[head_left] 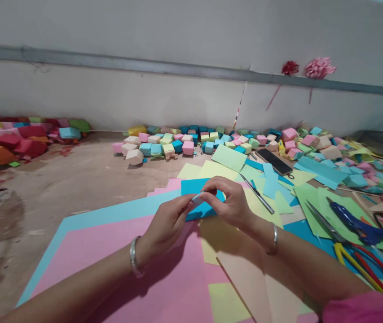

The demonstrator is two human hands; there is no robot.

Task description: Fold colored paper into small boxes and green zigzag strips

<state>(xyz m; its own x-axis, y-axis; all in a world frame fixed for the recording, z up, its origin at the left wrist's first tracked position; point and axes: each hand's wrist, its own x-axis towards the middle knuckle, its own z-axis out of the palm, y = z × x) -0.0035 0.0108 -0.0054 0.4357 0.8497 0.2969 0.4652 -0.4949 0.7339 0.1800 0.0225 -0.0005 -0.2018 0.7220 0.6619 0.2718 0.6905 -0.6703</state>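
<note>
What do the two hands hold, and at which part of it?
A small blue paper sheet. The left hand and right hand pinch it with the fingers at a fold near its middle.

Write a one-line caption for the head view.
Left hand and right hand pinch a blue paper over pink sheets; paper cubes lie by the wall, scissors at right.

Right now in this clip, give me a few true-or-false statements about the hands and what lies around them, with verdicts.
1. The left hand and right hand both pinch a small blue paper sheet. True.
2. The black smartphone lies under the left hand. False: it lies beyond the right hand, untouched.
3. The blue-handled scissors are held. False: they lie untouched over green paper.
4. Folded paper cubes are piled by the wall. True.
</note>
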